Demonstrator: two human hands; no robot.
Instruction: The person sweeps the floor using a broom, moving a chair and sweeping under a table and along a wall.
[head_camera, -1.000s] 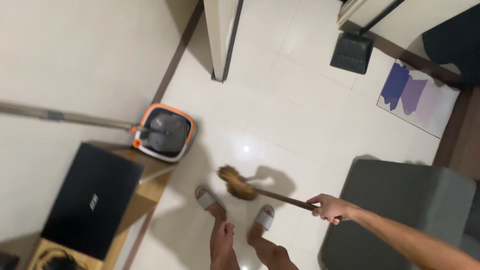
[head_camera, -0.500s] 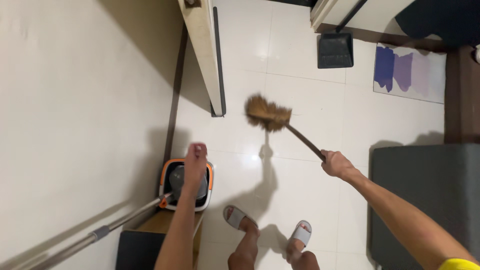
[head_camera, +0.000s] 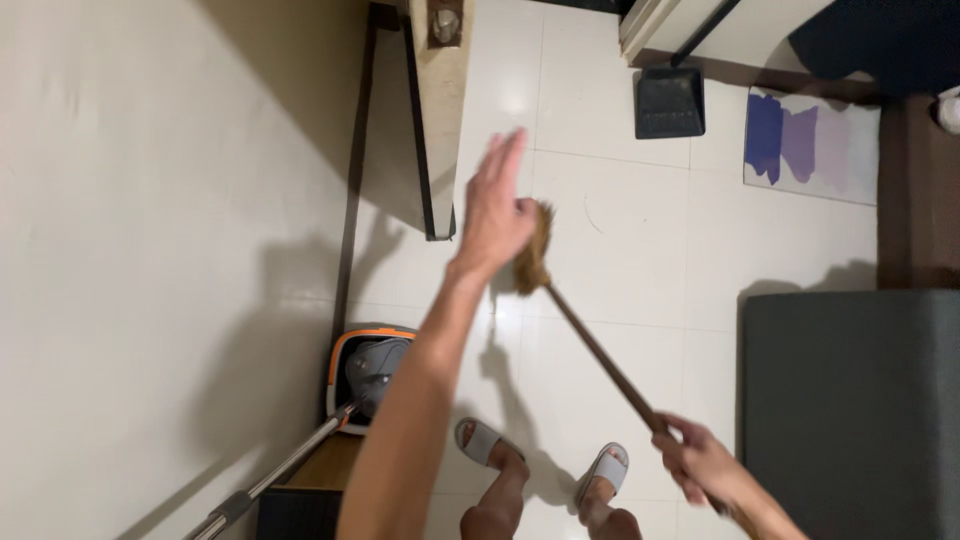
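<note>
My right hand (head_camera: 697, 463) grips the lower end of a brown wooden broom handle (head_camera: 600, 355) at the bottom right. The handle slants up to the left to a tan bristle head (head_camera: 534, 255) raised above the floor. My left hand (head_camera: 494, 208) is stretched forward with its fingers spread, and its thumb side touches or overlaps the bristle head. Whether it grips the bristles I cannot tell. My feet in grey slippers (head_camera: 482, 438) stand on the white tiles below.
An orange-rimmed mop bucket (head_camera: 368, 368) with a metal mop pole (head_camera: 280, 470) stands by the left wall. A pale door edge (head_camera: 440, 110) juts ahead. A black dustpan (head_camera: 669, 102) and purple mat (head_camera: 808, 145) lie beyond; a grey seat (head_camera: 850, 410) is on the right.
My left arm has risen from over the mop bucket up to the broom head. The broom head has swung nearer to the left hand, and the view has shifted slightly forward.
</note>
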